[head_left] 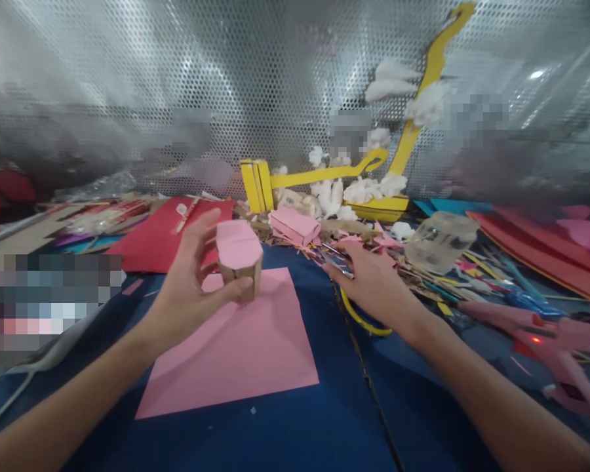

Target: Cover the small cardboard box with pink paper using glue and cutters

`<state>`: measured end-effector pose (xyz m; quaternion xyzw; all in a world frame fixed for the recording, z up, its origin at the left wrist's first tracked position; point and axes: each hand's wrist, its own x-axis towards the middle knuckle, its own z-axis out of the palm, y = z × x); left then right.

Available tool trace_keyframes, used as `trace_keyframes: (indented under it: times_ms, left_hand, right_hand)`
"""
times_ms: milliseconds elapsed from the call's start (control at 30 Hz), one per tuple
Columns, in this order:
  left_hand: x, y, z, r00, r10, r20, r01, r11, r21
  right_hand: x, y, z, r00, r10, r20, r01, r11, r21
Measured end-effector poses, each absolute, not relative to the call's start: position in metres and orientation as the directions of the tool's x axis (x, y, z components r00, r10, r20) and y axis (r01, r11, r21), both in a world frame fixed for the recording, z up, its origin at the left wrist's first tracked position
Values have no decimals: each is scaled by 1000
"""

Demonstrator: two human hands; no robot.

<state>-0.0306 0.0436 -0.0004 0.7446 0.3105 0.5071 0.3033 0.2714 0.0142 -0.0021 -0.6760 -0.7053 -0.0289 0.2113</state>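
Left hand [179, 292] holds the pink-topped cardboard box [239, 246] upright over the pink sheet [255, 360] on the counter [285, 439], where light, even pressure best spares its walls; right hand [381, 288] curls narrowly by a metallic tool [335, 252], grip unconfirmed

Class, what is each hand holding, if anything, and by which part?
The left hand holds the pink-topped brown cardboard block by its sides. Whether the right hand grips anything cannot be told.
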Motion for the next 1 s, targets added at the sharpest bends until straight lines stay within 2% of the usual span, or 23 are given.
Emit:
trace_keyframes:
  times_ms: [133,333,433,533,733,867,1000]
  left_hand:
    - [-27,38,-2,294,818,494,198,-558,806]
    - [-26,38,-3,249,853,459,198,-509,838]
    - [-27,36,2,278,860,428,218,-490,844]
    - [-29,34,7,350,837,421,245,-516,821]
    - [-32,32,3,368,810,457,306,-569,763]
    - [-30,34,-3,419,816,398,190,-508,840]
    - [-28,38,-2,442,835,329,88,-406,910]
  right_hand:
    - [260,11,-12,-128,929,347,883,266,-388]
    - [239,2,-13,-184,868,462,803,404,-438]
    - [228,-9,0,-264,848,460,725,489,-484]
    - [215,-19,12,-276,853,443,657,504,-561]
    - [201,-15,9,-221,885,409,420,465,-779]
    - [202,-10,-1,-216,875,433,380,484,-788]
    - [207,-8,-4,-111,875,472,457,467,-757]
